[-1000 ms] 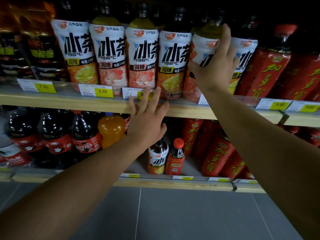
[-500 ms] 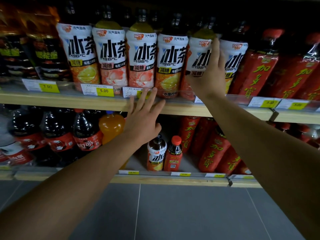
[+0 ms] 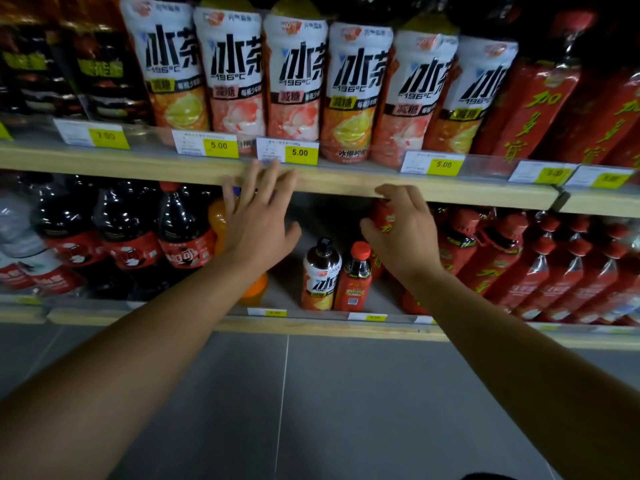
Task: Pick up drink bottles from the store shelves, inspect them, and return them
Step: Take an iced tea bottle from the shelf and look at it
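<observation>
Drink bottles fill two wooden store shelves, seen from a head camera looking down along two bare forearms. The right hand (image 3: 403, 233) reaches into the lower shelf (image 3: 311, 329) with fingers curled around the shoulder of a tall red-labelled bottle (image 3: 382, 216) at the left end of its row; the thumb sits on the left side and the other fingers drape over the top. Whether the grasp has fully closed cannot be told. The left hand (image 3: 258, 220) is held flat with fingers spread, holding nothing, hovering in front of an orange soda bottle (image 3: 221, 220) just under the edge of the upper shelf (image 3: 329, 183).

To do this pick-up well, the right hand should probably close firmly below the neck and draw the bottle straight out, clear of the two small bottles standing just to its left. The free left hand could steady the neighbouring bottles or take the base once it is out.

Counted: six tall white-labelled iced tea bottles (image 3: 356, 95) in the front row of the upper shelf. Two small bottles on the lower shelf, one white-labelled (image 3: 320, 275) and one red-capped (image 3: 356, 271). Three dark cola bottles (image 3: 183, 233) show clearly on the lower left. One orange soda. The red bottles on the right are too crowded to count. At least three yellow price tags (image 3: 299, 153) read 5.00
</observation>
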### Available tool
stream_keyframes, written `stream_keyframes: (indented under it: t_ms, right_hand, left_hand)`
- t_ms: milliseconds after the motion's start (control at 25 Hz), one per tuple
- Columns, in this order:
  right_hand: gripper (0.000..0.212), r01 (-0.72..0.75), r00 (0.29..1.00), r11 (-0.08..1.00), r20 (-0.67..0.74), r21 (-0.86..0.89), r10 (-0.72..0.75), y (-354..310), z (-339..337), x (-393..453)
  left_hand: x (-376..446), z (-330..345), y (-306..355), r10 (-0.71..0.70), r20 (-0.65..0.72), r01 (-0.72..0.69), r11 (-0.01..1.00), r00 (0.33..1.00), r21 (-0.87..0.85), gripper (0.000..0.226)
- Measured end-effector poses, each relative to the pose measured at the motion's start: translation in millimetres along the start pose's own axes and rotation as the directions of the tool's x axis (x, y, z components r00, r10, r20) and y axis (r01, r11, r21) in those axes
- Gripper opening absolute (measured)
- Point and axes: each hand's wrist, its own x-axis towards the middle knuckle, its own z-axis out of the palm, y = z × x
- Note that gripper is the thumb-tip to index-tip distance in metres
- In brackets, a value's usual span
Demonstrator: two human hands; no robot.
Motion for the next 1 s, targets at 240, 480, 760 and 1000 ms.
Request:
stream_keyframes:
  t_ms: [240,480,760,1000]
  right_hand:
    - [0.056,-0.085,0.929,0.996,0.359,-0.031,0.09,5.7,74.3,-18.3]
    - [0.056,-0.277,0.852,0.961,0.457,-0.022,0.256,21.4,144.4,-2.4]
    - [0.032,-0.3,0.905,0.951,0.336,0.07,0.261,15.1,182.7,-13.4]
    - [0.038,-0.282,0.932,0.949,0.274,0.142,0.236,14.1,155.2,-15.0]
  left_hand:
    - [-8.4,13.4,-27.3,-0.004,-0.047,0.006,0.999,0.999,0.044,0.082]
    - [-7.5,35.7,-31.5,0.015,-0.185,-0.004,0.998,0.983,0.063,0.076]
    - [-2.0,51.3,-28.7,0.012,-0.282,-0.007,1.0,0.959,0.02,0.073]
    - [-3.5,45.9,-29.9,0.013,-0.247,-0.004,0.999,0.969,0.035,0.076]
